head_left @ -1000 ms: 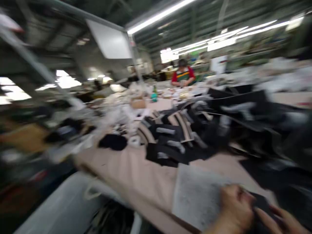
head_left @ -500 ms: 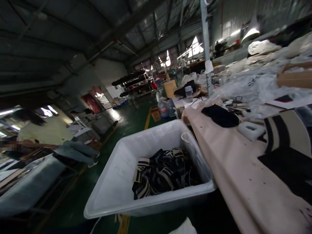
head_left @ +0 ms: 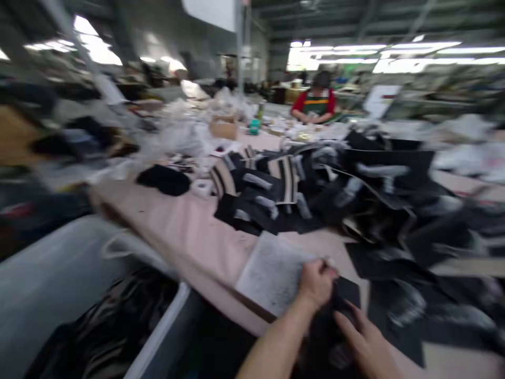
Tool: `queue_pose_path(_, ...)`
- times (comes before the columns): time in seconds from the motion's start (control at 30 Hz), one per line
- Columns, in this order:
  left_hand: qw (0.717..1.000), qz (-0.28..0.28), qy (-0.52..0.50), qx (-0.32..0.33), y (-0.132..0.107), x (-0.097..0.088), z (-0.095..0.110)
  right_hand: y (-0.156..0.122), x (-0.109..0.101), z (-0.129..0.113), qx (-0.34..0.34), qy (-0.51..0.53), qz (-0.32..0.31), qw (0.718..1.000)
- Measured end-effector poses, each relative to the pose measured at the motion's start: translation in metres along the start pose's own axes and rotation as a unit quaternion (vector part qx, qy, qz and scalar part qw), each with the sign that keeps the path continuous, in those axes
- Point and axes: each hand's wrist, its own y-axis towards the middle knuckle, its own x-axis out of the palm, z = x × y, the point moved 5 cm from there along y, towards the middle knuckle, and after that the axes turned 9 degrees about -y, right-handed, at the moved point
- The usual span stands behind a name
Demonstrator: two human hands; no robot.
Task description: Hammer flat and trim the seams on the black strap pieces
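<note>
Low at the table's edge, my left hand (head_left: 315, 281) is closed with its fingers pinched at the upper end of a black fabric piece (head_left: 321, 337). My right hand (head_left: 366, 339) grips the same piece from the right, thumb and fingers on its side. Motion blur hides the exact fingertips. Beneath and beside my left hand lies a pale grey board (head_left: 272, 271) on the pinkish table (head_left: 197, 226). Right of my hands, black flat pieces (head_left: 398, 310) with whitish patches cover the tabletop.
A white plastic tub (head_left: 161, 326) with dark pieces stands against the table's left edge. Black and cream striped pieces (head_left: 284, 179) are heaped further back, near a black cloth item (head_left: 163, 180). A person (head_left: 314, 105) in red sits across the table.
The view has swung right, from the tub and aisle to the table. Both my hands, out of view before, now show with the black fabric piece.
</note>
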Motion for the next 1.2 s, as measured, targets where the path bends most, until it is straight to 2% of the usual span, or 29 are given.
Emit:
queue_pose_path(0.03,0.999,-0.022,-0.024,-0.01,0.005,0.029,-0.015,-0.008,-0.018,0.021,0.037,0.016,0.016,0.999)
queue_pose_path(0.07,0.999,-0.026,-0.045,-0.013,0.007,0.047,-0.024,-0.017,-0.029,0.034,0.067,0.048,0.022,0.996)
queue_pose_path(0.1,0.997,0.003,-0.076,-0.002,0.007,0.053,-0.026,-0.024,-0.035,0.042,0.091,0.091,0.021,0.991)
queue_pose_path(0.13,0.994,0.03,-0.102,0.015,0.006,0.052,-0.023,-0.029,-0.037,0.046,0.108,0.137,0.021,0.984)
queue_pose_path(0.2,0.992,0.049,-0.1,0.049,0.003,0.037,-0.008,-0.037,-0.036,0.045,0.12,0.21,0.034,0.97)
queue_pose_path(0.27,0.992,0.065,-0.086,0.067,-0.002,0.013,0.008,-0.044,-0.036,0.038,0.11,0.255,0.048,0.959)
queue_pose_path(0.33,0.991,0.087,-0.072,0.07,-0.009,-0.01,0.016,-0.052,-0.036,0.033,0.091,0.289,0.061,0.951)
queue_pose_path(0.43,0.989,0.117,-0.068,0.063,-0.019,-0.035,0.008,-0.063,-0.037,0.025,0.067,0.315,0.069,0.944)
queue_pose_path(0.53,0.987,0.139,-0.069,0.052,-0.027,-0.05,-0.008,-0.071,-0.037,0.014,0.052,0.331,0.082,0.939)
queue_pose_path(0.6,0.986,0.149,-0.063,0.044,-0.032,-0.058,-0.015,-0.07,-0.036,0.006,0.064,0.372,0.079,0.923)
queue_pose_path(0.67,0.986,0.153,-0.054,0.042,-0.037,-0.064,-0.017,-0.063,-0.033,-0.001,0.09,0.466,0.059,0.878)
queue_pose_path(0.77,0.988,0.142,-0.037,0.049,-0.042,-0.069,-0.016,-0.043,-0.028,-0.009,0.138,0.635,0.023,0.76)
queue_pose_path(0.8,0.989,0.136,-0.032,0.052,-0.043,-0.07,-0.016,-0.036,-0.027,-0.011,0.15,0.668,0.018,0.728)
queue_pose_path(0.83,0.99,0.131,-0.027,0.053,-0.044,-0.071,-0.016,-0.029,-0.025,-0.013,0.157,0.684,0.013,0.712)
queue_pose_path(0.97,0.991,0.122,-0.023,0.056,-0.046,-0.075,-0.017,-0.012,-0.021,-0.017,0.161,0.682,0.019,0.713)
queue_pose_path(1.07,0.99,0.125,-0.008,0.062,-0.048,-0.076,-0.014,-0.007,-0.013,-0.016,0.176,0.691,0.021,0.701)
queue_pose_path(1.2,0.988,0.131,0.021,0.074,-0.05,-0.078,-0.011,-0.003,-0.002,-0.011,0.201,0.685,0.032,0.699)
